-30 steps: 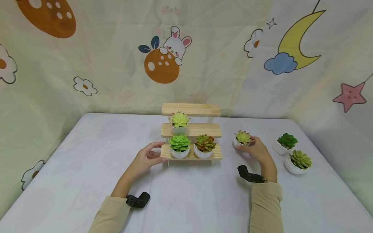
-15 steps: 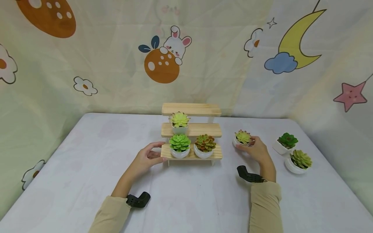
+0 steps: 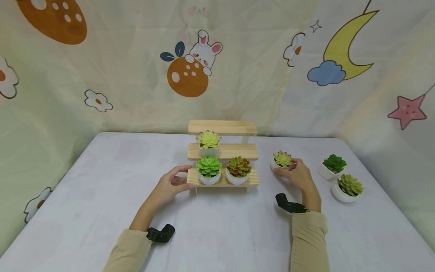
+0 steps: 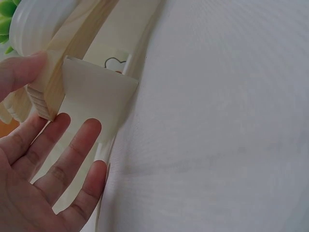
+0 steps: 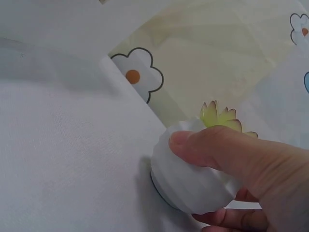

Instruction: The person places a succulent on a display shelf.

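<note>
A three-tier wooden plant stand (image 3: 222, 152) stands at the back middle of the table. My left hand (image 3: 171, 182) holds the left end of its lowest plank; the left wrist view has the thumb on one face and fingertips at the other, with the lower fingers spread. To the right of the stand, my right hand (image 3: 300, 175) grips a potted succulent (image 3: 283, 160) with yellow-green, pink-tipped leaves. In the right wrist view the thumb presses the ribbed white pot (image 5: 186, 169), and fingers curl beneath it. Whether the pot touches the table is unclear.
A bright green succulent (image 3: 209, 170) and a reddish-brown one (image 3: 239, 170) sit on the lowest tier. A yellow-green one (image 3: 209, 142) is on the middle tier, at left. Two more potted succulents, a dark green (image 3: 334, 166) and an olive-green (image 3: 348, 188), stand at the table's right.
</note>
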Demonstrator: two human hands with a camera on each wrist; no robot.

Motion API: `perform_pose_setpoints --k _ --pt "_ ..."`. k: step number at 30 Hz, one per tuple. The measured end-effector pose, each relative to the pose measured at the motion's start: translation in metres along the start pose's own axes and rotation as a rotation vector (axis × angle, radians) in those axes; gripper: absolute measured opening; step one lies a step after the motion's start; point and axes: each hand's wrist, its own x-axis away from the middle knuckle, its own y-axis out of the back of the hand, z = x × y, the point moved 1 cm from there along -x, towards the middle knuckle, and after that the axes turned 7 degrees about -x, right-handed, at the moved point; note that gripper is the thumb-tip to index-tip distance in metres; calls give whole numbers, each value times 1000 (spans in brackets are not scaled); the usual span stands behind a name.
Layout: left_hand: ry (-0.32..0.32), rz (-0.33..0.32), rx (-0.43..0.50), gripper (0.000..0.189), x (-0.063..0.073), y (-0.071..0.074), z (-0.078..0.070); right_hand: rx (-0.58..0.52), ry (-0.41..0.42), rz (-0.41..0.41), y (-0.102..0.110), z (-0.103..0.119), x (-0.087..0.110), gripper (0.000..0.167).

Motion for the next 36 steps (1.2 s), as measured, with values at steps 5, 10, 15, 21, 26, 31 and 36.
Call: perform_pose_setpoints --k 5,10,15,21,26,31,36 --pt "-2 0 1 56 1 0 0 -1 -1 2 0 0 -1 95" --pt "-4 -1 -3 56 1 0 0 -3 -5 -1 1 1 0 98" --pt "-8 -2 0 56 0 0 0 0 25 -16 5 6 2 97" --pt "-9 -1 5 56 -1 0 1 0 82 -31 11 16 8 93" --pt "-14 3 6 57 -2 -1 2 6 139 -26 18 26 16 90" --pt "-9 2 3 57 -2 -1 2 5 195 -14 23 39 23 87" --pt "-6 1 1 57 -2 -1 1 16 227 -12 28 52 31 87"
